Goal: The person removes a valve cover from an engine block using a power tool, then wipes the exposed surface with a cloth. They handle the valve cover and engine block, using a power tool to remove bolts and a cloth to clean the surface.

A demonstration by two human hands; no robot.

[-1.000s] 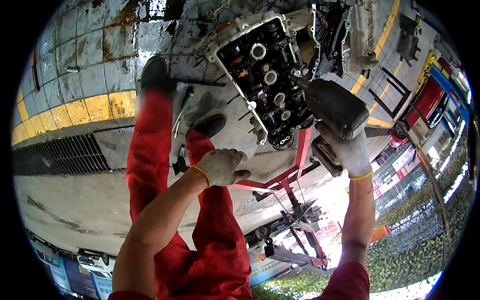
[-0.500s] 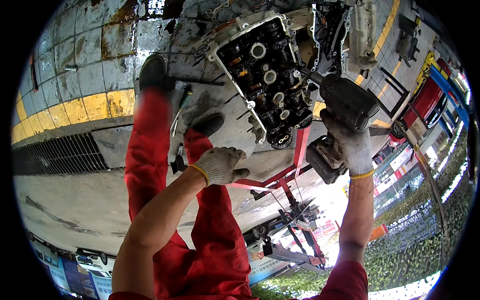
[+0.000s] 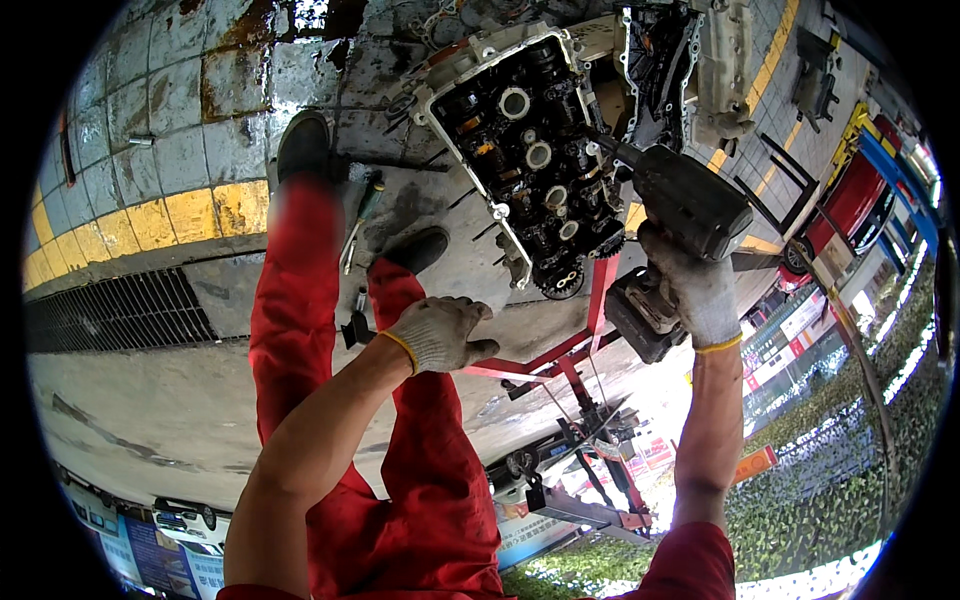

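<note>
My right hand (image 3: pixel 690 280), in a grey knit glove, grips a black cordless impact wrench (image 3: pixel 690 205) by its handle above the battery. The tool's long bit points into the right side of an oily cylinder head (image 3: pixel 515 135), which has round ports, valve gear and a toothed wheel at its lower end. The exact contact at the tip is hard to see. My left hand (image 3: pixel 438 332), gloved likewise, hovers or rests by my right knee with loosely bent fingers apart, holding nothing.
A red engine stand (image 3: pixel 560 360) sits below the head. A removed cover (image 3: pixel 655 75) lies beside it. Hand tools (image 3: pixel 360 215) lie near my shoes, beside a floor grate (image 3: pixel 130 310). Metal frames (image 3: pixel 780 180), a red car (image 3: pixel 835 215) and a blue lift post (image 3: pixel 900 185) are at the right.
Since a second ago my right hand and the wrench have shifted slightly right and the tool has tilted a little. My left hand has stayed almost where it was.
</note>
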